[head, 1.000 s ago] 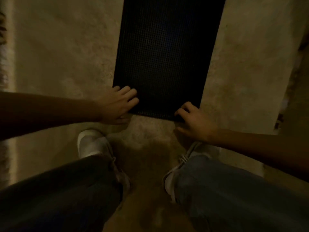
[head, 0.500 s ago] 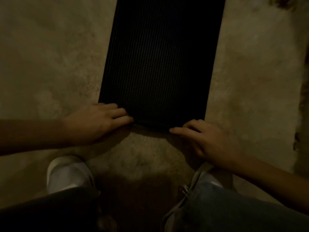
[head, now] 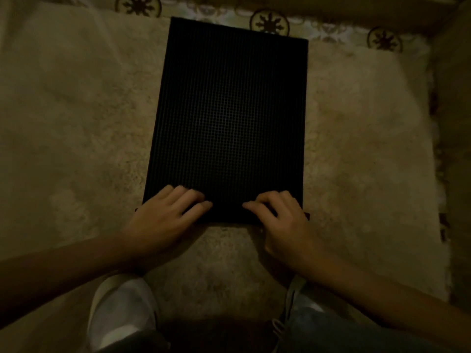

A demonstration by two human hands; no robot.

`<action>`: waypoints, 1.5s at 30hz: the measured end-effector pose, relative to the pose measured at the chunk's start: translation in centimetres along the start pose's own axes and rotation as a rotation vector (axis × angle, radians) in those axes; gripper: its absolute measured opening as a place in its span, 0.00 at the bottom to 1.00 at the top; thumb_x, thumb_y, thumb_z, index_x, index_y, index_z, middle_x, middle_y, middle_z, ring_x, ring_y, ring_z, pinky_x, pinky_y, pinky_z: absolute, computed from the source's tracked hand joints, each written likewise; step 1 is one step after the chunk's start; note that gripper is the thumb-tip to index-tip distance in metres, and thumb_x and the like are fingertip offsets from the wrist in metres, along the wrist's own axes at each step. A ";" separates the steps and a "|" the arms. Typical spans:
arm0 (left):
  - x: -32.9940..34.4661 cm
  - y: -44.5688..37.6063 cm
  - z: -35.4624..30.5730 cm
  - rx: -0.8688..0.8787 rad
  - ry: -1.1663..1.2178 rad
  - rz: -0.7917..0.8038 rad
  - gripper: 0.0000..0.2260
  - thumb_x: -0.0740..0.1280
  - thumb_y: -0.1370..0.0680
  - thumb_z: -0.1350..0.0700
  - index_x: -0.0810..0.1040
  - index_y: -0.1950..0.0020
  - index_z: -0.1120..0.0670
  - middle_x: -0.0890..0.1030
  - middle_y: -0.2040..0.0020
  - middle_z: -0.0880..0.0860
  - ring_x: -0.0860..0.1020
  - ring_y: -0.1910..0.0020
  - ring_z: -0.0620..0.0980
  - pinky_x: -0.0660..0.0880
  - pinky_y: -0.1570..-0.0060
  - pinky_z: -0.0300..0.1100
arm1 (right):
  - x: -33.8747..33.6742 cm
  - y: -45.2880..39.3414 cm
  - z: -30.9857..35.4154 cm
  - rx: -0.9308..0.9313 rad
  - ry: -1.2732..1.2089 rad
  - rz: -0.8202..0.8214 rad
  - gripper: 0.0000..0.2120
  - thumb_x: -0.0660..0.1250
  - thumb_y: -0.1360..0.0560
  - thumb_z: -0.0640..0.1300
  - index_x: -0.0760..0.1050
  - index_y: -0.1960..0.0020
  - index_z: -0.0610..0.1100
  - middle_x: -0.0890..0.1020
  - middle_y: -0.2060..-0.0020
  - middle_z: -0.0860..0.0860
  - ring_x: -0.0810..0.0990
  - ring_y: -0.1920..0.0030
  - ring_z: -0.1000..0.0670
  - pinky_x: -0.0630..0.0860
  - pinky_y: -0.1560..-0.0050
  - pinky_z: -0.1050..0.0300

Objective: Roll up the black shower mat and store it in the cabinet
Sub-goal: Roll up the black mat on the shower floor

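Note:
The black shower mat [head: 229,118], with a fine grid texture, lies flat on a beige rug and runs away from me. Its far edge reaches the rug's patterned border. My left hand [head: 168,215] grips the mat's near edge toward the left corner, fingers curled over the top. My right hand [head: 283,220] grips the same edge toward the right corner in the same way. My thumbs are hidden. The near edge looks slightly lifted under my fingers. No cabinet is in view.
The shaggy beige rug [head: 76,123] spreads on both sides of the mat. A patterned border [head: 270,22] with round motifs runs along its far side. My white shoes [head: 122,312] and trouser legs fill the bottom of the view. The light is dim.
The view has lifted, so the mat's far edge now shows. Both hands have slid inward along the near edge and their fingers now lie further onto the mat.

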State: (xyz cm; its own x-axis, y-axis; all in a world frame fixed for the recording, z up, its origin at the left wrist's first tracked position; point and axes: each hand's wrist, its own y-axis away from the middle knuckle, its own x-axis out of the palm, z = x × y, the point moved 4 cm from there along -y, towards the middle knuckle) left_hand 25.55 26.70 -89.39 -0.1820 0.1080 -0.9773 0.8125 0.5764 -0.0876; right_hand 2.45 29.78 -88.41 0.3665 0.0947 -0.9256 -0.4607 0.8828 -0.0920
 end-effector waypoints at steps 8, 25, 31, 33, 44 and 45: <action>0.4 -0.3 1.3 0.113 0.092 0.025 0.22 0.60 0.20 0.52 0.69 0.26 0.56 0.74 0.41 0.58 0.74 0.50 0.56 0.77 0.53 0.50 | 0.1 0.1 -1.7 -0.145 0.010 0.089 0.22 0.64 0.23 0.44 0.75 0.30 0.42 0.76 0.43 0.41 0.74 0.52 0.44 0.72 0.54 0.52; -0.1 -1.9 1.6 0.189 0.012 -0.005 0.20 0.58 0.21 0.56 0.70 0.29 0.56 0.78 0.44 0.57 0.77 0.54 0.55 0.77 0.63 0.47 | 0.6 -0.6 -1.7 -0.109 0.061 0.023 0.17 0.60 0.16 0.55 0.79 0.34 0.48 0.82 0.49 0.46 0.77 0.57 0.45 0.73 0.64 0.48; 1.3 -1.4 0.4 0.076 -0.083 0.013 0.24 0.57 0.24 0.51 0.68 0.30 0.57 0.72 0.41 0.59 0.72 0.51 0.57 0.69 0.55 0.50 | 0.2 -1.4 -2.3 -0.132 0.021 0.069 0.17 0.60 0.16 0.54 0.77 0.33 0.48 0.81 0.49 0.47 0.76 0.56 0.47 0.74 0.64 0.49; 1.3 -2.0 0.9 0.092 -0.078 0.027 0.23 0.57 0.24 0.51 0.69 0.31 0.58 0.73 0.43 0.59 0.74 0.52 0.57 0.73 0.59 0.49 | 0.1 -1.8 -2.6 -0.128 0.009 0.071 0.16 0.61 0.16 0.53 0.78 0.33 0.48 0.81 0.50 0.48 0.76 0.57 0.48 0.74 0.65 0.50; 0.8 -2.7 2.3 0.122 -0.096 -0.023 0.23 0.59 0.22 0.55 0.66 0.26 0.52 0.71 0.45 0.59 0.71 0.53 0.58 0.73 0.56 0.53 | -0.8 -4.2 -3.6 -0.101 -0.076 0.148 0.16 0.58 0.16 0.53 0.78 0.34 0.49 0.76 0.53 0.50 0.75 0.59 0.51 0.74 0.70 0.50; 0.7 -2.8 2.5 0.119 -0.122 -0.038 0.23 0.59 0.22 0.54 0.67 0.26 0.52 0.71 0.45 0.59 0.70 0.53 0.58 0.70 0.54 0.54 | -0.8 -4.4 -3.8 -0.094 -0.078 0.148 0.16 0.59 0.16 0.53 0.78 0.34 0.49 0.76 0.53 0.50 0.75 0.59 0.51 0.74 0.70 0.50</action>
State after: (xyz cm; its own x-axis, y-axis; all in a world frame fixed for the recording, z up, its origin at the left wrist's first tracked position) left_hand 24.53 23.11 -90.35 -0.1513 -0.0152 -0.9884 0.8673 0.4777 -0.1401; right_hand 1.12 24.10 -88.61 0.3488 0.2590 -0.9007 -0.5864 0.8100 0.0059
